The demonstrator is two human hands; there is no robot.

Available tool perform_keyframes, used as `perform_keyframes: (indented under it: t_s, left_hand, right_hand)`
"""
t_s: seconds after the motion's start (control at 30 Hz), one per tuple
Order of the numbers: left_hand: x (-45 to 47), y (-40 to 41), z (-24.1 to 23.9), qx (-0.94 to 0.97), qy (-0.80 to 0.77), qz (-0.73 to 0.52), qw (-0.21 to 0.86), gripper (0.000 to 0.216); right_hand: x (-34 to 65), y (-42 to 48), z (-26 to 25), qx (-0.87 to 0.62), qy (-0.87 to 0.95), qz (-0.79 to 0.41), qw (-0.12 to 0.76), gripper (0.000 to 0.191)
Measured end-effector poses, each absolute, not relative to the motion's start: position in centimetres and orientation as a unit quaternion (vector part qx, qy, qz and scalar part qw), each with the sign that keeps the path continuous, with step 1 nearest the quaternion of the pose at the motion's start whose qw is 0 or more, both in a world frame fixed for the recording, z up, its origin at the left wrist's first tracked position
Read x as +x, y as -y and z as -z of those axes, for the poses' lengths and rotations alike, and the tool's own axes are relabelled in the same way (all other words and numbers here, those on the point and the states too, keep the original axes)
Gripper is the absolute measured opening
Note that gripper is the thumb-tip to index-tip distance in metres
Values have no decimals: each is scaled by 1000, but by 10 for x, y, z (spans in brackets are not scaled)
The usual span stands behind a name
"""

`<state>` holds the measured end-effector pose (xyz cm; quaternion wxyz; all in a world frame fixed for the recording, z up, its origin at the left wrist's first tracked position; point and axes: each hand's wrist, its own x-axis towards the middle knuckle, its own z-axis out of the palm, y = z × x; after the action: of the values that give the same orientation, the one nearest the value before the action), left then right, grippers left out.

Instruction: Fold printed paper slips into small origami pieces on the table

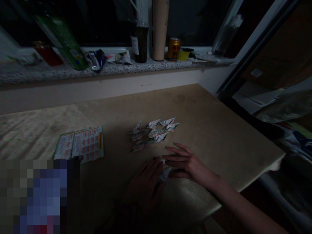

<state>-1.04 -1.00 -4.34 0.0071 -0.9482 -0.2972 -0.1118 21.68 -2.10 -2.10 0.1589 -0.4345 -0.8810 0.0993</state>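
Observation:
A small piece of folded printed paper (165, 173) lies on the table between my hands. My left hand (145, 182) rests along its left side, with fingers pressed together and holding it against the tabletop; shadow hides part of the thumb. At the paper's right side, my right hand (184, 161) has its fingers stretched and apart, the tips near or touching the upper edge. Just beyond both hands stands a cluster of several folded paper boats (157, 133) made of similar printed paper. Off to the left lie flat printed sheets (87, 143).
The table (219, 136) ends at a right edge. Behind it, a granite windowsill (109, 70) carries a green bottle (64, 42), a dark cup (139, 44), a cardboard tube (159, 31), and a gold can (174, 49). A pixelated patch covers the lower left. The room is dim.

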Motion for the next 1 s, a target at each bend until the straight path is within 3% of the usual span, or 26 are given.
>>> perform_keyframes:
  t_s: [0.67,1.0]
  left_hand:
    - [-8,9,36,-943,306,129,-37,47]
    - [-3,0,43,-942,293,162,16,33]
  right_hand:
    - [220,12,25,-397,898,-85,171,27]
    - [220,8,15,-405,875,-181,194,23]
